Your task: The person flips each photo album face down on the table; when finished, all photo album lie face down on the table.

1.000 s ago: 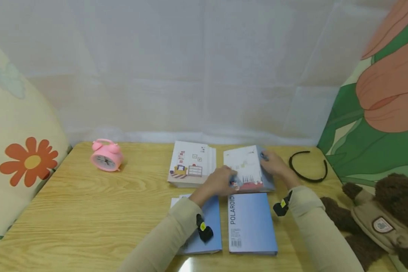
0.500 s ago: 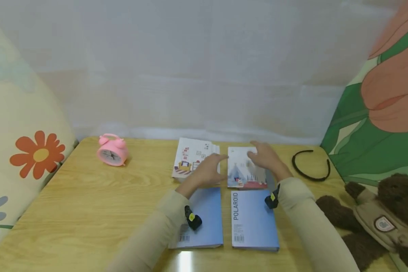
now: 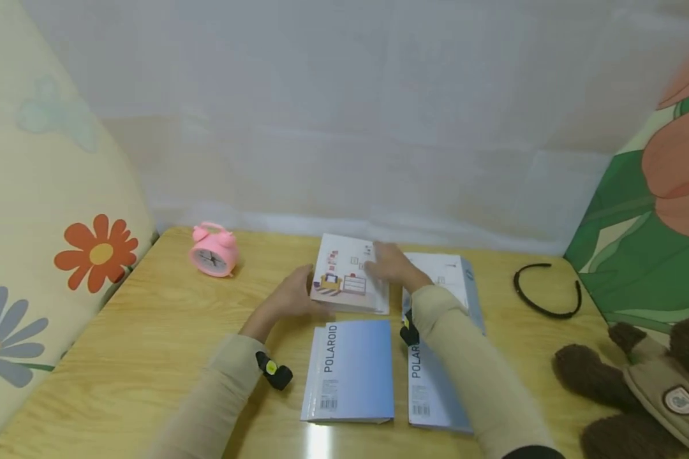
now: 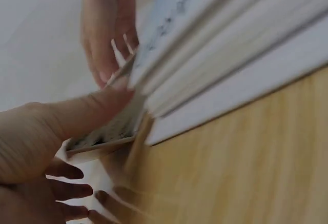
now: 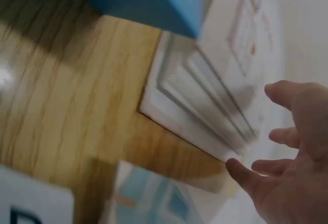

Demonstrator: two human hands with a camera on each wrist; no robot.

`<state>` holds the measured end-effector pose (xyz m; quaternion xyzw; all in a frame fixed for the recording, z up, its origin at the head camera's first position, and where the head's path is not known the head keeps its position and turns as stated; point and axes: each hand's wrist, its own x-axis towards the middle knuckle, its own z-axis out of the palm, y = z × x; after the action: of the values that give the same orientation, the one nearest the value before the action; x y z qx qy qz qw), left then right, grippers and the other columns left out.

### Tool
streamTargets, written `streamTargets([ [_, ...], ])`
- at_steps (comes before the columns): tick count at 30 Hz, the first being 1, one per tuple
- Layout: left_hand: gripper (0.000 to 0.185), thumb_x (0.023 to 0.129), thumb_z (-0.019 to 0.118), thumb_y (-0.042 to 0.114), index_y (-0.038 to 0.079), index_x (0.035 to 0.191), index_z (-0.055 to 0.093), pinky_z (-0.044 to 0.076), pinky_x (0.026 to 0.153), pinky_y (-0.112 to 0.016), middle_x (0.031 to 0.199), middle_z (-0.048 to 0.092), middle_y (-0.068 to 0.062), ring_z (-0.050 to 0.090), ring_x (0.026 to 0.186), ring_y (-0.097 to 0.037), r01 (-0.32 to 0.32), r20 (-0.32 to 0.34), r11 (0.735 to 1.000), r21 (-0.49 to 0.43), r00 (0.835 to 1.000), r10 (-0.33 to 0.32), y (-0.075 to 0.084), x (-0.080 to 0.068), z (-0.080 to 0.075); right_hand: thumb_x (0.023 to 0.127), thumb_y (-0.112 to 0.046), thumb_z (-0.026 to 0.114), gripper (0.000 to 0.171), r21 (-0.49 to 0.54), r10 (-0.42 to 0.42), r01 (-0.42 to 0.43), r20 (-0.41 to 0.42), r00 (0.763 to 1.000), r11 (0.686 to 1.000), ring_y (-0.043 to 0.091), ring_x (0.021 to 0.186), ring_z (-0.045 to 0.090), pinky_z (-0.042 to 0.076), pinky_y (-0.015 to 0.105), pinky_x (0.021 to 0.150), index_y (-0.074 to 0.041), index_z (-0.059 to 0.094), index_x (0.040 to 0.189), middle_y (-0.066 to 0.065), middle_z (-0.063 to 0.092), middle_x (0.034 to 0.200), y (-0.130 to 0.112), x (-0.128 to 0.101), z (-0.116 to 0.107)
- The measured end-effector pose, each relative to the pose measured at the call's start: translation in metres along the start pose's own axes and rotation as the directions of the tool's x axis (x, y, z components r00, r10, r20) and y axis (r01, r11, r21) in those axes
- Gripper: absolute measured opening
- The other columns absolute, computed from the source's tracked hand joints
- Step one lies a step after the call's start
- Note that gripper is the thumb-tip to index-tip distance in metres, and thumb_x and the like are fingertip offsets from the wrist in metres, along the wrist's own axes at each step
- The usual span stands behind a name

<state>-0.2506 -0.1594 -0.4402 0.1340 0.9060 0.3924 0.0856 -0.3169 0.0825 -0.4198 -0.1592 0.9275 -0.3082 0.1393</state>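
A stack of white books [image 3: 344,271], the top one with a room drawing on its cover, sits at the back middle of the table. My left hand [image 3: 291,294] is at its left front corner, thumb [image 4: 92,114] along the front edge and fingers loosely spread by the side. On the other side my right hand [image 3: 395,264] reaches to the right edge, its fingers [image 5: 282,93] spread. In the right wrist view the stacked books [image 5: 205,90] are fanned unevenly at that side. Another illustrated white book [image 3: 436,264] lies to the right on a blue-edged one, partly hidden by my right arm.
Blue books marked POLAROID lie in front, one pile [image 3: 358,370] left and another [image 3: 430,389] right under my forearm. A pink alarm clock [image 3: 214,252] stands back left. A black headband [image 3: 545,309] and a brown plush bear [image 3: 660,389] are at the right.
Both hands have left the right illustrated book and moved left to the stack with the room drawing, one to each side. That right book now lies flat. The head view has turned left.
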Motion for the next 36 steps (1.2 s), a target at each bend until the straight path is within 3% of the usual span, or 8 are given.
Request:
streamTargets([
  [3, 0.078, 0.061, 0.094, 0.012, 0.002, 0.129, 0.057, 0.044, 0.102, -0.05, 0.114, 0.065, -0.01, 0.059, 0.108, -0.029, -0.074, -0.029, 0.997, -0.009, 0.997, 0.074, -0.003, 0.003, 0.014, 0.099, -0.025, 0.053, 0.062, -0.07, 0.012, -0.012, 0.008, 1.0, 0.997, 0.038, 0.124, 0.051, 0.036, 0.047, 0.111, 0.007, 0.035, 0.148, 0.028, 0.05, 0.137, 0.002, 0.004, 0.009],
  [6, 0.075, 0.061, 0.09, -0.001, 0.004, 0.13, 0.059, 0.039, 0.107, -0.051, 0.117, 0.066, -0.008, 0.058, 0.114, -0.029, -0.099, -0.084, 0.995, -0.014, 0.992, 0.098, 0.0, 0.003, 0.021, 0.098, -0.025, 0.051, 0.062, -0.08, 0.054, -0.056, -0.025, 0.998, 0.995, 0.038, 0.14, 0.036, 0.026, 0.046, 0.117, 0.004, 0.034, 0.151, 0.024, 0.039, 0.151, 0.001, 0.004, 0.013],
  [13, 0.089, 0.072, 0.074, -0.014, 0.004, 0.151, 0.037, 0.045, 0.104, -0.047, 0.143, 0.049, -0.02, 0.053, 0.125, -0.04, -0.044, -0.028, 0.98, -0.194, 0.999, 0.039, 0.014, -0.004, 0.014, 0.1, -0.029, 0.052, 0.062, 0.027, 0.042, -0.04, -0.064, 0.997, 0.999, 0.037, 0.143, 0.032, 0.025, 0.047, 0.118, 0.0, 0.035, 0.152, 0.021, 0.033, 0.156, -0.014, -0.001, 0.013],
  [19, 0.092, 0.075, 0.062, -0.022, 0.0, 0.156, 0.024, 0.052, 0.095, -0.045, 0.155, 0.031, -0.025, 0.049, 0.125, -0.05, -0.145, -0.024, 0.947, -0.286, 0.989, 0.144, 0.033, -0.013, -0.009, 0.105, -0.043, 0.036, 0.063, 0.139, -0.052, 0.054, -0.019, 0.998, 0.989, 0.036, 0.144, 0.031, 0.025, 0.051, 0.117, -0.019, 0.017, 0.16, 0.015, 0.028, 0.16, -0.029, -0.002, 0.011],
  [23, 0.087, 0.075, 0.058, -0.023, 0.0, 0.154, 0.03, 0.051, 0.095, -0.049, 0.152, 0.036, -0.026, 0.051, 0.124, -0.048, -0.243, -0.032, 0.952, -0.185, 0.97, 0.242, 0.052, -0.016, -0.021, 0.106, -0.052, 0.023, 0.064, 0.293, -0.098, 0.092, 0.006, 0.995, 0.952, 0.038, 0.146, 0.024, 0.023, 0.056, 0.116, -0.027, 0.004, 0.161, 0.01, 0.016, 0.164, -0.038, -0.004, 0.004],
  [27, 0.081, 0.079, 0.059, -0.02, -0.001, 0.153, 0.032, 0.051, 0.096, -0.052, 0.149, 0.037, -0.029, 0.048, 0.125, -0.046, -0.301, 0.007, 0.953, 0.027, 0.954, 0.301, 0.072, -0.015, -0.021, 0.106, -0.052, 0.023, 0.064, 0.414, -0.113, 0.11, -0.016, 0.993, 0.904, 0.039, 0.147, 0.018, 0.02, 0.058, 0.116, -0.029, -0.002, 0.161, 0.006, 0.005, 0.166, -0.038, -0.011, -0.008],
  [31, 0.082, 0.079, 0.064, -0.015, 0.002, 0.153, 0.033, 0.046, 0.101, -0.056, 0.149, 0.033, -0.033, 0.044, 0.128, -0.048, -0.3, 0.042, 0.938, 0.172, 0.954, 0.298, 0.089, -0.012, -0.015, 0.105, -0.053, 0.029, 0.066, 0.472, -0.076, 0.076, -0.02, 0.997, 0.879, 0.042, 0.138, 0.038, 0.034, 0.055, 0.111, -0.035, -0.002, 0.16, 0.009, 0.011, 0.165, -0.031, -0.017, -0.016],
  [36, 0.088, 0.072, 0.067, -0.015, 0.003, 0.152, 0.036, 0.045, 0.102, -0.056, 0.15, 0.029, -0.035, 0.043, 0.129, -0.049, -0.301, 0.043, 0.928, 0.218, 0.953, 0.299, 0.097, -0.008, -0.006, 0.106, -0.05, 0.031, 0.065, 0.467, -0.034, 0.044, -0.031, 0.999, 0.883, 0.04, 0.117, 0.059, 0.046, 0.054, 0.1, -0.034, 0.0, 0.16, 0.016, 0.028, 0.16, -0.021, -0.02, -0.022],
])
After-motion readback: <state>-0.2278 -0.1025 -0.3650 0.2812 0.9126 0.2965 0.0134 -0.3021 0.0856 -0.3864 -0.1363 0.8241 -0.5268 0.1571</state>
